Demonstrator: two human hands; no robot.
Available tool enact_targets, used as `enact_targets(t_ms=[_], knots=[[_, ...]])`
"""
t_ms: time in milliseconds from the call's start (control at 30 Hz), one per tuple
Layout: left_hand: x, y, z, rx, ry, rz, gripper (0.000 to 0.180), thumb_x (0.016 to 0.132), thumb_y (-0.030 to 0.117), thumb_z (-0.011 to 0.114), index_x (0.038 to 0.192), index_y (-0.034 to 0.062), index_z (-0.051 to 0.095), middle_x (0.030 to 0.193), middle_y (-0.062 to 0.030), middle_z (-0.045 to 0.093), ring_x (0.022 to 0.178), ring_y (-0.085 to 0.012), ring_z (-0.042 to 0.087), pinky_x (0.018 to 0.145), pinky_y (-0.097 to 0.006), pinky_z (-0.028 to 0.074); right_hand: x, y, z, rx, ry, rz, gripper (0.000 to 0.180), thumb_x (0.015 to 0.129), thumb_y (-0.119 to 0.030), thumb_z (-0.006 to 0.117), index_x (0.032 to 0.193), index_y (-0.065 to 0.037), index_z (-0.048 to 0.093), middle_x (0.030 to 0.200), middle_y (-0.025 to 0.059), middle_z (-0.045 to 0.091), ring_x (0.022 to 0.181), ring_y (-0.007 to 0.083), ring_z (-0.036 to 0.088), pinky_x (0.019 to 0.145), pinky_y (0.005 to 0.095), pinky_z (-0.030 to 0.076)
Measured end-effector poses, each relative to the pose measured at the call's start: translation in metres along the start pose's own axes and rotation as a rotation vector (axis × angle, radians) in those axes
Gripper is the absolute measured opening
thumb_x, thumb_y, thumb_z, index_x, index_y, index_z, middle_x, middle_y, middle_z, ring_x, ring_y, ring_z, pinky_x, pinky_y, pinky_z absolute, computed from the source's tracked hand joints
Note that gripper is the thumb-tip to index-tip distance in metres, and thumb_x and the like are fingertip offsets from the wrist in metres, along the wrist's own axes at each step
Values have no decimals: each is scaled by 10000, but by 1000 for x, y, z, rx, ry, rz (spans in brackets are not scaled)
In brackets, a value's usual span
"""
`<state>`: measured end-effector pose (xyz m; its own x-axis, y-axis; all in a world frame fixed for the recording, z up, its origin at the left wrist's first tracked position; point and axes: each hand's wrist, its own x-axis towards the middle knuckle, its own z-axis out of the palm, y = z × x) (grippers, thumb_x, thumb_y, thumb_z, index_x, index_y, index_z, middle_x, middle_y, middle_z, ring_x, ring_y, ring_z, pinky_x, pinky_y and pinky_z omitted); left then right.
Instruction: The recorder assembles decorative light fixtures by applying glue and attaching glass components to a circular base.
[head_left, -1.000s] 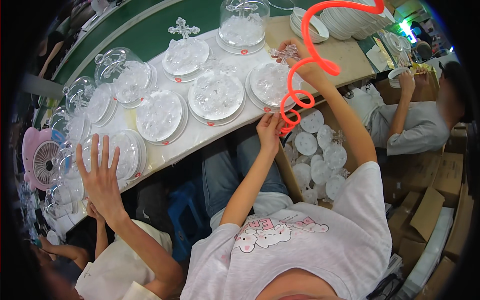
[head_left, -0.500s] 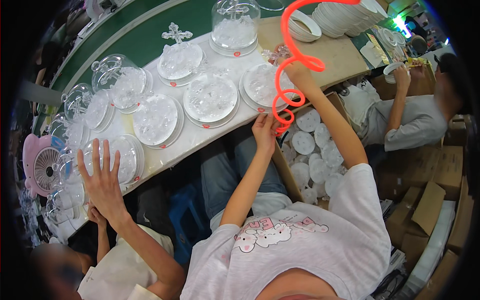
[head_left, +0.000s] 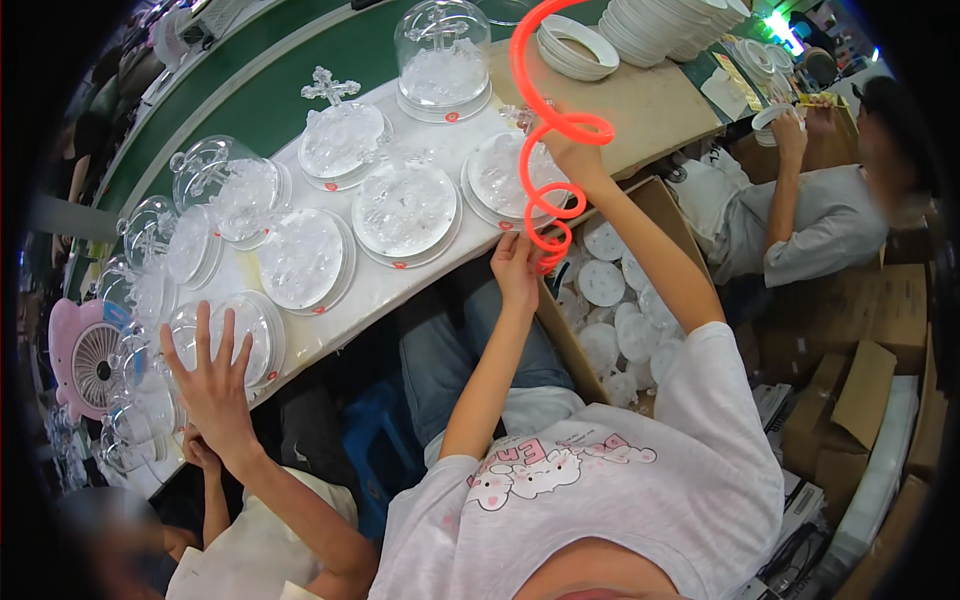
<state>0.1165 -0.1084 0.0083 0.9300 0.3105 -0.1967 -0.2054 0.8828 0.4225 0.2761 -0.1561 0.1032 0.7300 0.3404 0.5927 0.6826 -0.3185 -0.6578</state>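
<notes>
My left hand (head_left: 516, 270) has its fingers pinched together at the near rim of a round white base (head_left: 490, 190), beside a small red label at the table's edge. Clear crystal-like pieces cover the top of this base. Over its far right side, my right hand (head_left: 578, 155) is closed on a clear plastic cross (head_left: 518, 116). A red coiled hose (head_left: 565, 128) hangs in front and hides part of the right hand's fingers. To the left sits another crystal-covered base (head_left: 405, 212). Behind it, a clear cross (head_left: 330, 88) stands upright on a further base.
A clear dome (head_left: 443, 50) covers one base at the back. White rings (head_left: 578, 48) are stacked behind my right hand. Below the table edge stands a carton (head_left: 565, 345) of clear-wrapped round pieces. A co-worker's spread hand (head_left: 215, 385) is at the left; another person (head_left: 830, 205) sits right.
The whole view has shifted slightly, with the table's things now a little further left. My hands keep nearly the same places at the base. The co-worker's spread hand appears slightly lower.
</notes>
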Motion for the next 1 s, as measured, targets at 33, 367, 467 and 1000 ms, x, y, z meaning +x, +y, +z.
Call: enact_targets(t_ms=[33,367,467,1000], knots=[[-3,4,-7,3,12,8,233,847,79,502,1042,-47,495,977,-110,576,837,-186,589,745,-304,499,-3,-19,4,-85,-18,2,189,679,-90,583,844,1,588,666,153,594,624,284,588,559,323,448],[2,-3,-15,65,22,7,246,838,62,505,1064,-31,481,981,-94,571,869,-170,576,757,-299,500,-9,-14,2,-183,64,8,111,658,-128,575,720,-36,585,632,174,558,617,373,522,533,400,432],[2,0,-12,75,44,5,227,845,85,508,1042,-28,497,965,-88,582,863,-154,576,743,-286,502,-3,-21,-2,-103,37,58,111,657,-143,573,704,-42,580,639,168,560,623,372,523,536,399,434],[2,-3,-15,91,44,17,250,845,58,491,1076,-37,476,1020,-104,555,879,-186,576,764,-305,507,-9,-27,-2,-113,24,210,193,688,-145,553,816,-19,624,660,143,600,608,274,594,559,313,463]])
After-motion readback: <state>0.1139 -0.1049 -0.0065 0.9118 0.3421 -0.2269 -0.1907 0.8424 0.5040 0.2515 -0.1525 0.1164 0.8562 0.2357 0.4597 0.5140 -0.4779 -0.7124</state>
